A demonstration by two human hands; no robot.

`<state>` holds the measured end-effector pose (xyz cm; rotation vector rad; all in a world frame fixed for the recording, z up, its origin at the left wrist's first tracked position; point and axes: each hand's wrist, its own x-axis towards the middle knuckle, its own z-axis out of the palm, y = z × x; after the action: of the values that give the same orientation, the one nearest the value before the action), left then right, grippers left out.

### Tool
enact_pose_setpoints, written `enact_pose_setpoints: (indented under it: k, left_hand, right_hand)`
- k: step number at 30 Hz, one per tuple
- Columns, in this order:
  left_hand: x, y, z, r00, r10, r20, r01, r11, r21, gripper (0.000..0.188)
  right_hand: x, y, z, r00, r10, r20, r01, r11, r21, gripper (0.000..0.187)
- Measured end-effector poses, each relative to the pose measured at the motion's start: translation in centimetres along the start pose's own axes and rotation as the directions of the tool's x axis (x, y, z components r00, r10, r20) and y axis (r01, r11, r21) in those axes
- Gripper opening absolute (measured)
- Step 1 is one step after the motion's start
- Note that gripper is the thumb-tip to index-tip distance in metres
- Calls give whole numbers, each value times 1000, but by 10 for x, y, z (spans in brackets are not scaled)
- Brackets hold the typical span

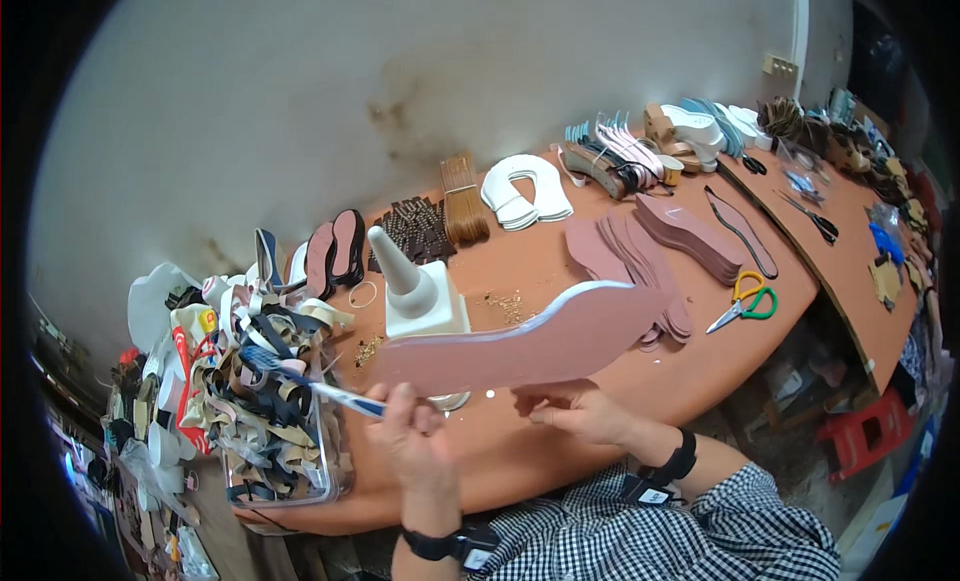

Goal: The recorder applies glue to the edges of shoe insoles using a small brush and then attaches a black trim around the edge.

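Observation:
My left hand [412, 436] is closed around the handle of a blue-and-white toothbrush [345, 398], whose bristle end points up and left. A long pinkish insole [520, 353] is raised over the table, with a pale strip along its upper edge. At its lower edge is my right hand [575, 411], fingers curled against it; the exact grip is partly hidden. The left fingertips are close to the insole's left end. Behind it stands a white plastic container with a cone-shaped top [415, 291].
Left sits a clear bin [335, 471] full of strap scraps. To the right are stacked pink insoles [690, 241] and yellow-and-green scissors [745, 306]. White U-shaped pieces [515, 216], brown strap bundles [463, 201] and finished soles [345, 243] line the wall side.

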<state>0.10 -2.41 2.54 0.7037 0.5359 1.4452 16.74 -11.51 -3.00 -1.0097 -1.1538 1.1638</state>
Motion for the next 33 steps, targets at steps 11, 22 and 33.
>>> enact_pose_setpoints:
  k: [11,22,33]
  left_hand:
    - [39,49,-16,933,-116,340,-36,911,410,16]
    - [43,32,39,866,-310,392,61,845,532,14]
    - [45,16,8,898,-36,439,-256,769,586,22]
  right_hand:
    - [-6,-12,-96,936,298,188,-315,947,64,40]
    - [12,-59,-39,950,262,170,-183,908,-376,33]
    - [10,-26,-50,946,323,-26,-311,928,203,12]
